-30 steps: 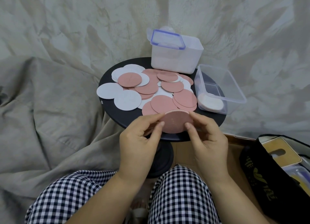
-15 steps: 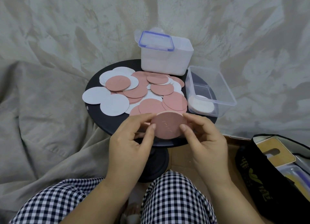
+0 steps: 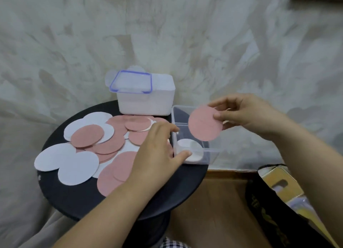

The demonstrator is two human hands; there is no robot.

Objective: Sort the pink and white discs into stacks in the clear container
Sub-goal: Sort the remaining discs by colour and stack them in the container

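right hand (image 3: 250,115) is pinching a pink disc (image 3: 204,125) in its fingers (image 3: 218,115), just above the clear container (image 3: 181,107) | left hand (image 3: 157,149), fingers loose, is touching the container's left wall | white stack (image 3: 191,149) is sitting inside, near end | tip: probably best laying pink flat behind white, not on it

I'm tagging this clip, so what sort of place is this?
Probably a room at home: a small round black side table, crumpled beige fabric beside it, and an open black bag on the floor.

head-worn view, looking down, near table (image 3: 74,197)
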